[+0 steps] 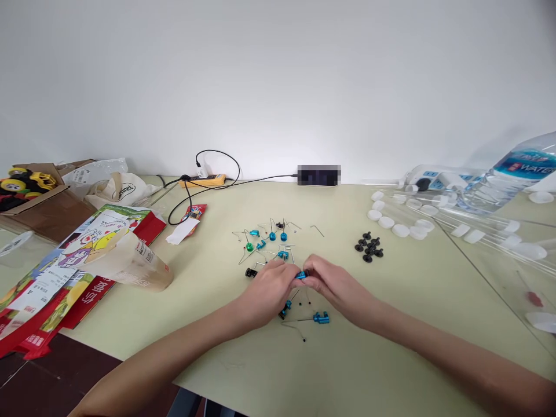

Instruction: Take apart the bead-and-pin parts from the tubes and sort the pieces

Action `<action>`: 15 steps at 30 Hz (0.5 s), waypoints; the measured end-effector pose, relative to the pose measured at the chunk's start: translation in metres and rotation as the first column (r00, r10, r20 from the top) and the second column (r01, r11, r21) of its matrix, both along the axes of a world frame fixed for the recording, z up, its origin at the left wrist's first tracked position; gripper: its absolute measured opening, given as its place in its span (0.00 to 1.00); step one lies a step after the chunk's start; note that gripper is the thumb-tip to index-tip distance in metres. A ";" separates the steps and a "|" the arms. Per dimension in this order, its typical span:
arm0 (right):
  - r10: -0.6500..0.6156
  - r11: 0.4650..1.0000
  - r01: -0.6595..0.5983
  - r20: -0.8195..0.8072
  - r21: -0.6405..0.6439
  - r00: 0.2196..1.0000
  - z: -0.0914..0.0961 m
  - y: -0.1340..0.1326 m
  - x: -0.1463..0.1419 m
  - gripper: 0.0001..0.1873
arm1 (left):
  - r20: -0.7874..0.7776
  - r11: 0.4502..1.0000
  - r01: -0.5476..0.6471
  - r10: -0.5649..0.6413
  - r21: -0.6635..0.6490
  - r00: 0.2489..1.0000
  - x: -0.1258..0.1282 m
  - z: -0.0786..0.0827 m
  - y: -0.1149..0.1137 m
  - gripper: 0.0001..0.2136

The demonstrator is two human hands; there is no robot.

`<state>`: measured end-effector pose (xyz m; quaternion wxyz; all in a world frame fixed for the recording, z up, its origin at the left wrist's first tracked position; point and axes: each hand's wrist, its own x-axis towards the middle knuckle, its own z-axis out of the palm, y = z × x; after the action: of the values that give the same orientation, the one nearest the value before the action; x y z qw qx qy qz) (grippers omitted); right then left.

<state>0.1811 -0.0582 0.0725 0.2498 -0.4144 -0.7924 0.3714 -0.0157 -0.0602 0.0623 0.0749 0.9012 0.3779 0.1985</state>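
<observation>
Head view has the left hand [270, 292] and right hand [344, 292] with fingertips pinched together on a small glossy-blue metal fitting [301, 275], held above the pale green bench [217, 231]. Bracing fingertips against each other should steady it; light pressure, clear of the loose blue cylindrical metal part [321, 317] nearby, seems wise.

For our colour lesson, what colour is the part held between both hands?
The held part looks mostly blue in the head view.

Table [339, 220], pale green. Bearing: blue parts [321, 318], black pieces [368, 249], white discs [400, 231], hex key [319, 230], cup [141, 265], red packet [198, 211], power strip [209, 181].
</observation>
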 end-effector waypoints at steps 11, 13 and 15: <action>0.075 0.995 -0.070 0.076 -0.075 0.994 0.017 0.000 0.004 0.15 | 0.106 0.949 0.012 0.023 -0.316 0.994 -0.005 0.011 0.001 0.16; 0.070 0.997 -0.068 0.071 -0.020 0.995 0.019 0.000 0.005 0.13 | 0.115 0.932 0.005 0.040 -0.363 0.993 -0.006 0.011 0.002 0.16; 0.044 0.999 -0.042 0.090 -0.024 0.995 0.020 0.002 0.006 0.20 | 0.127 0.914 0.006 0.049 -0.405 0.991 -0.006 0.012 0.002 0.15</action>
<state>0.1866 -0.0567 0.0926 0.2008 -0.4167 -0.8073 0.3663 -0.0222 -0.0577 0.0741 0.2824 0.8467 0.4148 0.1771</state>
